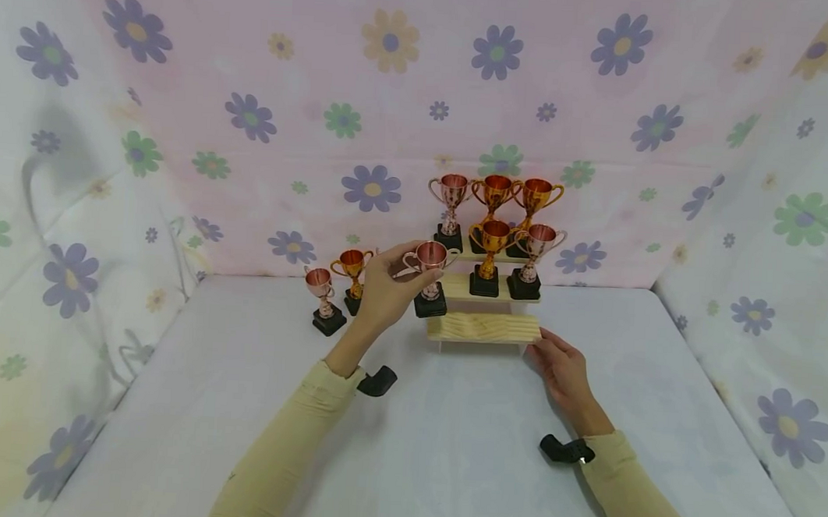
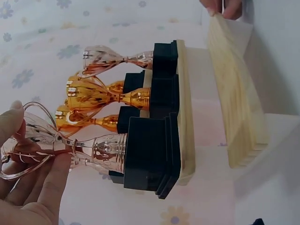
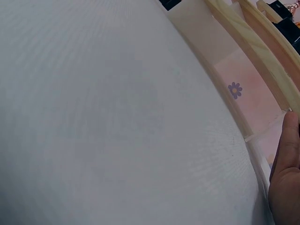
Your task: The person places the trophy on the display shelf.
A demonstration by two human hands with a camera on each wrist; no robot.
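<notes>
My left hand pinches a rose-gold trophy cup by its bowl and handle. Its black base is close to the left end of the middle shelf of a stepped wooden stand. On that shelf stand a gold trophy and another rose-gold trophy. Behind them, the top shelf bears a rose-gold trophy and two gold ones. My right hand grips the right end of the lowest shelf, which bears nothing; its thumb lies against the stand there.
On the white table, left of the stand, are a rose-gold trophy and a gold trophy, the latter partly behind my left hand. Flower-printed cloth hangs behind and along both sides.
</notes>
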